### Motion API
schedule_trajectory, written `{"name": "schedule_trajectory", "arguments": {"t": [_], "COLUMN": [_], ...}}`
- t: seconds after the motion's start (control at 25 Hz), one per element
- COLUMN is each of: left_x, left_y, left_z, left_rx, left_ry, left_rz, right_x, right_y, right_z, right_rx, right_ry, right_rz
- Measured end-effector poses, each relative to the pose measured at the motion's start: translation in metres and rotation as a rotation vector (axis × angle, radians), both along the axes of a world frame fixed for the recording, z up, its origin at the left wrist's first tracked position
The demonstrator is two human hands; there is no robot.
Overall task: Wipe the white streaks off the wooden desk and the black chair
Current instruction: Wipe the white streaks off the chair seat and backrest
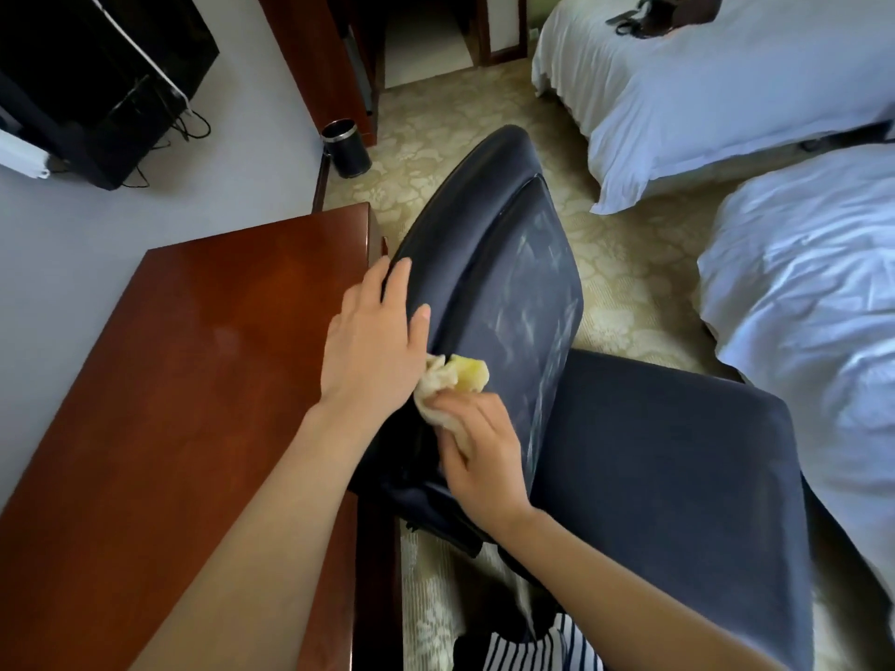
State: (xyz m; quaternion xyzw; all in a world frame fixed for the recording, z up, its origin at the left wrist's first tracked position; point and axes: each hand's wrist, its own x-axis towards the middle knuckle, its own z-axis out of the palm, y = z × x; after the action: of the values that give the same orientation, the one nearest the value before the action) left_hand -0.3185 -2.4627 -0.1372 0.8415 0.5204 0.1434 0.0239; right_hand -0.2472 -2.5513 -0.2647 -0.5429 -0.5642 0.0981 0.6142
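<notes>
The black chair (644, 457) stands beside the wooden desk (193, 360), its backrest facing me. White streaks (537, 302) smear the right part of the backrest's front. My left hand (373, 341) grips the backrest's left edge, fingers curled over it. My right hand (479, 452) presses a bunched cream and yellow cloth (455, 385) against the lower backrest. The desk top looks glossy with a faint pale patch (227, 336) near its middle.
Two beds with white covers, the far one (726, 84) and the near one (813, 302), stand at the right, close to the chair. A black bin (345, 147) stands on the patterned carpet beyond the desk. A black TV (97, 79) hangs on the wall at upper left.
</notes>
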Motion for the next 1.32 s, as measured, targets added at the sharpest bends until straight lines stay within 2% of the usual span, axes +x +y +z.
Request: {"name": "schedule_trajectory", "arguments": {"t": [0.2,0.28,0.4,0.52,0.64,0.76,0.88,1.0,1.2,1.32], "left_x": [0.03,0.048,0.074,0.098,0.114,0.119,0.118,0.118,0.116,0.117], "left_y": [0.032,0.049,0.081,0.11,0.124,0.127,0.125,0.127,0.129,0.128], "left_z": [0.007,0.01,0.012,0.011,0.008,0.003,-0.001,-0.002,-0.007,-0.008], "left_rx": [0.152,0.167,0.136,0.06,0.03,0.054,0.128,0.142,0.2,0.22], "left_ry": [0.411,0.52,0.655,0.679,0.631,0.602,0.707,0.758,0.798,0.799], "left_rz": [-0.197,-0.264,-0.283,-0.276,-0.259,-0.246,-0.27,-0.287,-0.278,-0.271], "right_x": [0.028,0.042,0.065,0.09,0.121,0.153,0.162,0.139,0.105,0.094], "right_y": [0.01,0.027,0.055,0.092,0.128,0.162,0.178,0.164,0.126,0.104], "right_z": [-0.021,-0.023,-0.024,-0.015,-0.007,-0.006,-0.009,-0.015,-0.017,-0.019], "right_rx": [0.063,0.016,-0.162,-0.332,-0.354,-0.396,-0.437,-0.316,-0.123,-0.048], "right_ry": [-0.142,-0.097,0.049,0.168,0.183,0.284,0.281,0.218,0.255,0.176], "right_rz": [-0.009,-0.075,-0.159,-0.219,-0.324,-0.473,-0.532,-0.496,-0.372,-0.277]}}
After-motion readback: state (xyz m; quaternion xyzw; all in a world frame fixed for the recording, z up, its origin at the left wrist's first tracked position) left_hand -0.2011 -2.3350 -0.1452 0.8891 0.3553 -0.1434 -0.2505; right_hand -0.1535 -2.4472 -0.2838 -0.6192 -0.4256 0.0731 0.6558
